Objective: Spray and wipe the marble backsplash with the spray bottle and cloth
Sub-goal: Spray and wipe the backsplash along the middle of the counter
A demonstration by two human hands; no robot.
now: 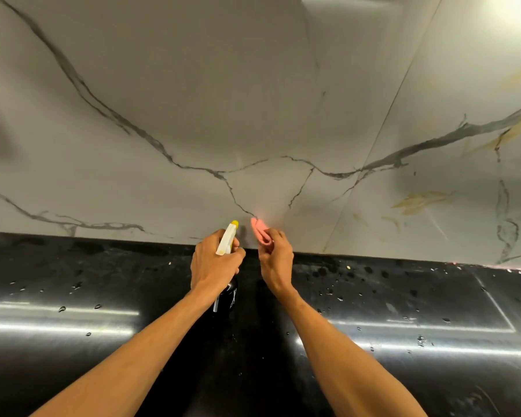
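The left hand [212, 263] has its fingers wrapped around the spray bottle [226, 239] (nozzle toward the marble backsplash [253, 100]). Just right, the right hand [275, 260] pinches the pink cloth [260, 234] above the wet black tabletop [73, 296].

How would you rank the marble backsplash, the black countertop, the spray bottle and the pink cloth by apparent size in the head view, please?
1. marble backsplash
2. black countertop, nearer the camera, so flattered
3. spray bottle, partly hidden by the left hand
4. pink cloth, bunched in the right hand

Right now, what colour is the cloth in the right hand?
Pink; the cloth shows best in the head view.
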